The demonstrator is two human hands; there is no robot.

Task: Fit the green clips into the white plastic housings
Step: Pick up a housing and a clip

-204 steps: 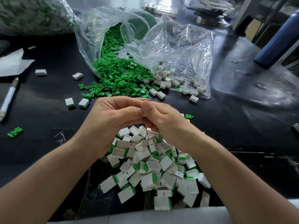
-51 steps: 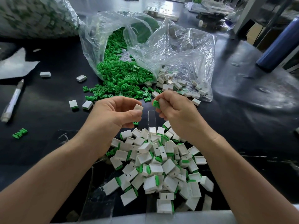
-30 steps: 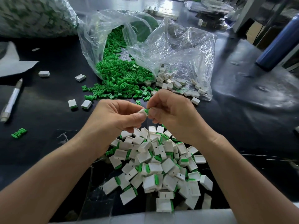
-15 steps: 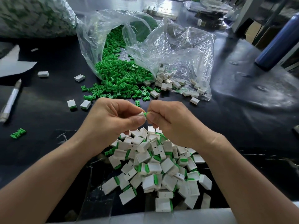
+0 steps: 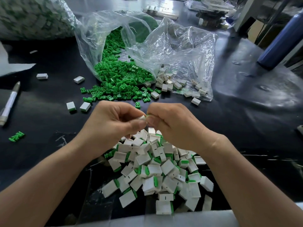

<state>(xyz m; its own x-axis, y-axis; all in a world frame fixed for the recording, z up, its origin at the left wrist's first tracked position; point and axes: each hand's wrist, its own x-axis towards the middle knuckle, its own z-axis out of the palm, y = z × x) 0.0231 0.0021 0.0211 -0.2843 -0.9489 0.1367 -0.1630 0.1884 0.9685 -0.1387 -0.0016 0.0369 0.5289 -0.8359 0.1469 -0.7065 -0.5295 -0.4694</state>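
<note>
Left hand [image 5: 113,123] on housing [image 5: 142,117], right hand [image 5: 173,126] on clip [image 5: 148,115]

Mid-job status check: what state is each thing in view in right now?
Left hand: pinches white housing.
Right hand: pinches green clip against the housing's end; seating unclear.
Clip bag: open, on its side, clips spilling out.
Housing bag: open, flat, housings at its mouth.
Finished pile: loose heap, clips fitted.
Pen: lying flat.
</note>
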